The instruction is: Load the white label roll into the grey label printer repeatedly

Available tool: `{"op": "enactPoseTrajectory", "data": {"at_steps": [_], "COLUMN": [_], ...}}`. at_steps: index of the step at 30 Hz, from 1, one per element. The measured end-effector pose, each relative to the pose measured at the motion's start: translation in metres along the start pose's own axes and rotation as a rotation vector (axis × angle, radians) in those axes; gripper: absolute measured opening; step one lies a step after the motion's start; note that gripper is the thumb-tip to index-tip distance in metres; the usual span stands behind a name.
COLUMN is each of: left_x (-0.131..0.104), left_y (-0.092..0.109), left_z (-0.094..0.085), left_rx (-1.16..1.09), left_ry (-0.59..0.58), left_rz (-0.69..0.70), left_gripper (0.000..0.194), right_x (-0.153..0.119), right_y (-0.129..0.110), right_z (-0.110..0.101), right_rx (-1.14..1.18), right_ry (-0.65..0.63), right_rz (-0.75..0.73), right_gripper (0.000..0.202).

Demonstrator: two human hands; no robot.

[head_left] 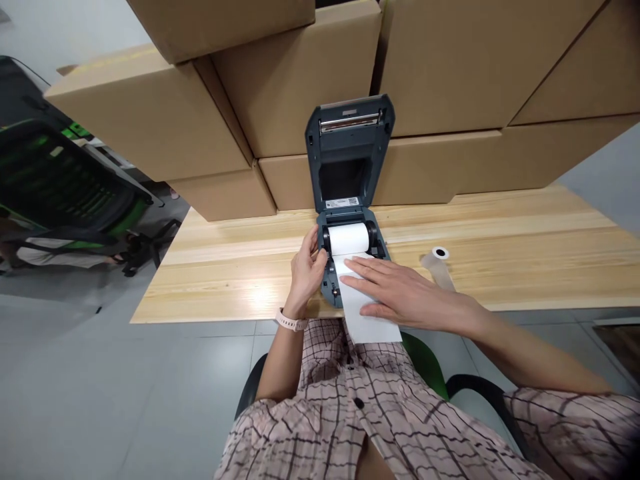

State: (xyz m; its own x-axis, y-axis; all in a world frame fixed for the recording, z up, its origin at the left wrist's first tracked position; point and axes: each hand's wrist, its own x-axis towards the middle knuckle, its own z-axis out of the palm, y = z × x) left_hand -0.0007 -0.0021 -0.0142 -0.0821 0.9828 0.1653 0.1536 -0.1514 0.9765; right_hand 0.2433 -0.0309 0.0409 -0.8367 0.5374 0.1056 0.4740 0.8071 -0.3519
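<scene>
A dark grey label printer (pixel 330 283) stands on the wooden table with its lid (pixel 350 150) raised. Inside it a white paper roll (pixel 349 239) sits between black holders, and its loose strip (pixel 367 327) hangs forward past the table's front edge. My left hand (pixel 307 270) rests against the printer's left side, thumb on the rim by the roll holder, fingers partly hidden. My right hand (pixel 387 290) lies flat over the strip, fingers stretched out and pointing left. A second, smaller roll (pixel 440 254) with an unwound end is on the table to the right.
Large cardboard boxes (pixel 300 87) are stacked along the back of the wooden table (pixel 225 267), right behind the raised lid. At the left stands a black and green office chair (pixel 60 180). Part of another person shows low at the far left.
</scene>
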Motion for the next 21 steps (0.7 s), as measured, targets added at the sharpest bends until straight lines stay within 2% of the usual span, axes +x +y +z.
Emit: {"op": "enactPoseTrajectory", "data": {"at_steps": [8, 18, 21], "left_x": [0.0, 0.0, -0.008], "left_y": [0.001, 0.002, 0.003], "left_z": [-0.001, 0.0, 0.003], "left_rx": [0.036, -0.009, -0.077], "left_ry": [0.01, 0.016, 0.015], "left_rz": [-0.012, -0.017, -0.075], "left_gripper": [0.063, 0.06, 0.065], "right_x": [0.002, 0.002, 0.0], "right_y": [-0.008, -0.017, -0.022], "right_z": [0.021, 0.022, 0.027], "right_rx": [-0.109, -0.133, -0.103], "right_ry": [0.072, 0.063, 0.079], "right_rz": [0.027, 0.049, 0.055], "right_gripper": [0.068, 0.072, 0.074]}}
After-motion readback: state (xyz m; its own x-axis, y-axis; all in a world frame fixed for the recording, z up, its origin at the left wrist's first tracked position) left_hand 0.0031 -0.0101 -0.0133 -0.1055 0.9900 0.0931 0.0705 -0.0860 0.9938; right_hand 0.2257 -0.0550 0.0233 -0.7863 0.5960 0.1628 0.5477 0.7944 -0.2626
